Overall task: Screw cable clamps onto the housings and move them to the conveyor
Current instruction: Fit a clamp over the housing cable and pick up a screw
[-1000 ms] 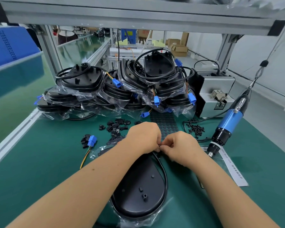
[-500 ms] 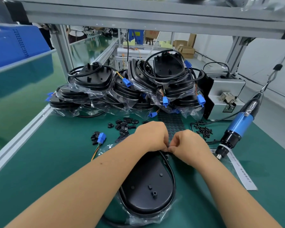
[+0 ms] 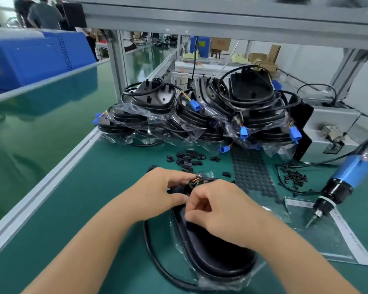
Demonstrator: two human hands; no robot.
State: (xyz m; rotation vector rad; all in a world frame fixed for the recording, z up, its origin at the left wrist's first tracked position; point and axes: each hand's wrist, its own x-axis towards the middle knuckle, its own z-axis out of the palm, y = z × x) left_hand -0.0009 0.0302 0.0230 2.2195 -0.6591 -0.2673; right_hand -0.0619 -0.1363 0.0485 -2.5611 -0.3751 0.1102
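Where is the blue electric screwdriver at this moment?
In the head view, the blue electric screwdriver hangs at the right side, tip down over a clear plastic bag, beside the loose black screws and right of both hands.

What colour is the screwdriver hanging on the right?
The electric screwdriver has a bright blue body and a black front end, seen in the head view.

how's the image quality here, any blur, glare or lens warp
Head view: the right hand and left hand are motion-smeared over the black plastic housing; the blue electric screwdriver is soft too; glare streaks the glossy green conveyor belt; wide-angle bending tilts the grey aluminium frame posts.
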